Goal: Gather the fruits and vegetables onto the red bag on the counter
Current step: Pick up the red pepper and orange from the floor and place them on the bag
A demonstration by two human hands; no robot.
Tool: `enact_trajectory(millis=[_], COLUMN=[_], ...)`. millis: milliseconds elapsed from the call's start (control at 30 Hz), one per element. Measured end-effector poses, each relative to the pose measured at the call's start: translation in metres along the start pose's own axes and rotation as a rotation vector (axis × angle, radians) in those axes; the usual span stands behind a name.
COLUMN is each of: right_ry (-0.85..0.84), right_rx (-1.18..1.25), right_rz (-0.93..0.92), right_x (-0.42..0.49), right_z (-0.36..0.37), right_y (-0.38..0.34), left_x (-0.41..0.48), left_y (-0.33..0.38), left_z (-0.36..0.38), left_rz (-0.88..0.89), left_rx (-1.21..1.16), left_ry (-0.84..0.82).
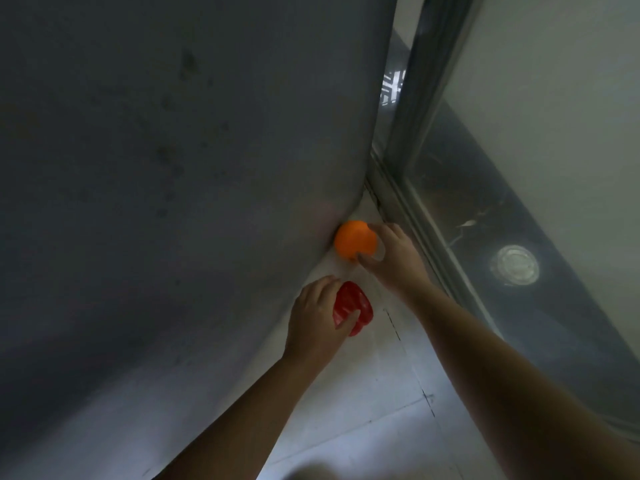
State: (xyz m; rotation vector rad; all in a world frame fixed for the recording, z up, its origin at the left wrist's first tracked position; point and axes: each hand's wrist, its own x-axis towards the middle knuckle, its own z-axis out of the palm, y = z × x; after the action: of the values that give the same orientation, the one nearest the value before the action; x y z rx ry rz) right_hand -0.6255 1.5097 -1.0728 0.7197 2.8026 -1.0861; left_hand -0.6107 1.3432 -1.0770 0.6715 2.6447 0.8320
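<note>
An orange (353,240) lies on the pale tiled floor against a grey wall, close to the corner. My right hand (394,259) curls its thumb and fingers round the orange's right side. Nearer to me, a red bell pepper (354,308) lies on the floor beside the same wall. My left hand (320,315) grips the pepper from the left, thumb across its front. The red bag and the counter are out of view.
A large grey wall (173,168) fills the left of the view. A metal door frame (408,133) and a glass pane (485,220) run along the right, with a round drain cover (515,265) behind the glass. White floor tiles (363,410) lie between my forearms.
</note>
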Motion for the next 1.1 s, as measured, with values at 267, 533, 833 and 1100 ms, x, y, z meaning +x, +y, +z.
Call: enact_trajectory(millis=[267,533,833,1100], right_ry=[-0.085,-0.077,-0.123,-0.101], right_rx=[-0.084,-0.062,-0.015,0.136], right_rz=[0.003,-0.024,-0.026,0.019], right_x=[0.014,0.015,0.011,0.004], right_z=[0.012,0.017,0.027,0.027], right_y=[0.011,0.013,0.001,0.003], left_x=[0.003,-0.001,-0.014,-0.022], left_y=[-0.012,-0.013,-0.015,-0.014], left_z=[0.022,0.029,0.028,0.028], left_rz=[-0.036,-0.051,-0.173,-0.316], left_rx=[-0.020,-0.071,-0.207,-0.354], left_ry=[-0.067,-0.150,-0.181,-0.097])
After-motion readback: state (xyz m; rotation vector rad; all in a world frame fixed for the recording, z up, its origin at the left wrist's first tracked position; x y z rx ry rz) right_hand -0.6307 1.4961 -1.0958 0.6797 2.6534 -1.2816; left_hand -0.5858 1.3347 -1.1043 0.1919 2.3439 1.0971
